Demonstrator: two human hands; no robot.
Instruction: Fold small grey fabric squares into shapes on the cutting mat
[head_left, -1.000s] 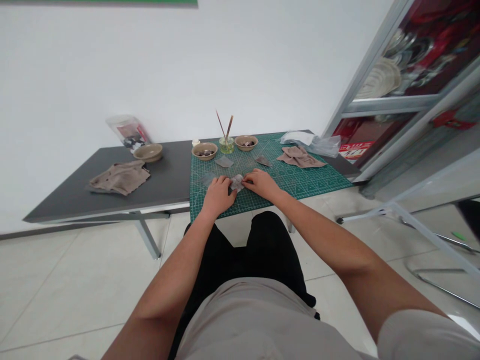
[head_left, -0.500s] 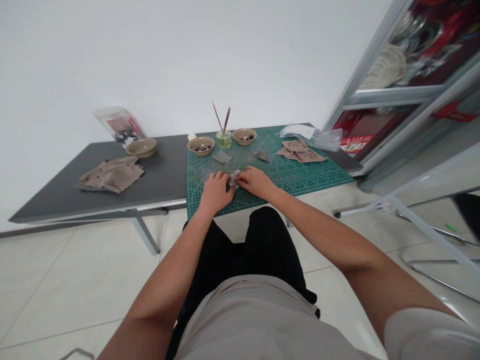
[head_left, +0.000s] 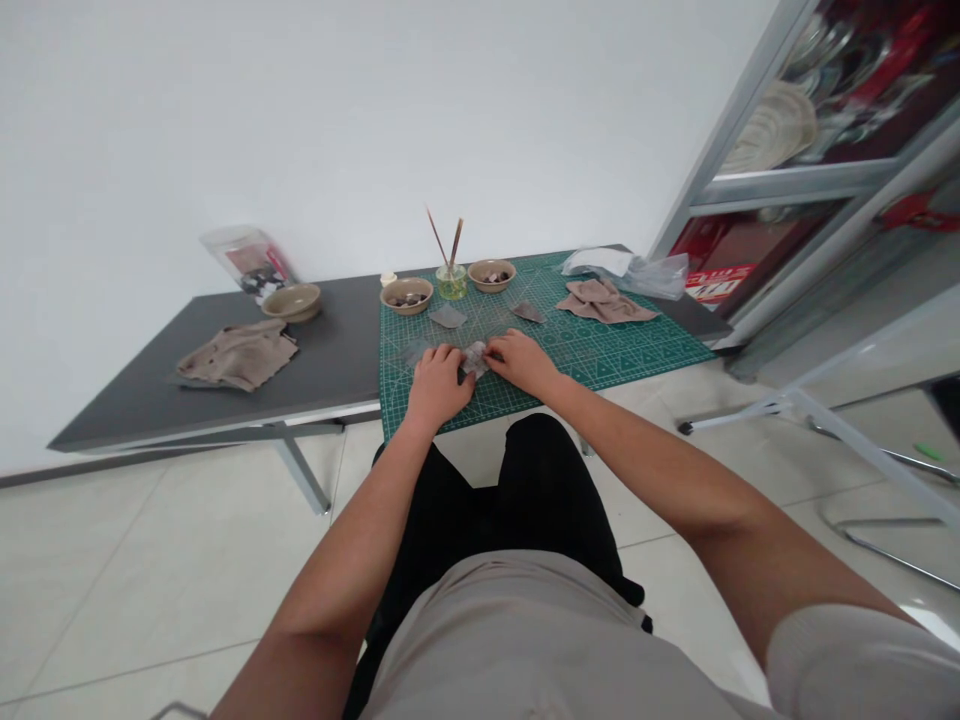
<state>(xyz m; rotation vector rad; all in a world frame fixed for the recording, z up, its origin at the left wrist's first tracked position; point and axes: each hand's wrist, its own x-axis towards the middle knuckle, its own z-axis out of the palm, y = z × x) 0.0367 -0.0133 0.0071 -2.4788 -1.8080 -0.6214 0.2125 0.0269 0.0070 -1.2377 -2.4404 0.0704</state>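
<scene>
Pinching a crumpled grey sheet between my curled left hand and right hand, both braced steady on the green cutting mat.

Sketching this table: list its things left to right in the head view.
Crumpled taupe cloth, round tan bowl, tan bowl of dark pieces, glass jar of brushes, second tan bowl, second taupe cloth, clear plastic bag

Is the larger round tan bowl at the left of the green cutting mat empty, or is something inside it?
Not empty: the round tan bowl holds a heap of small dark pieces. They are too small to identify.
</scene>
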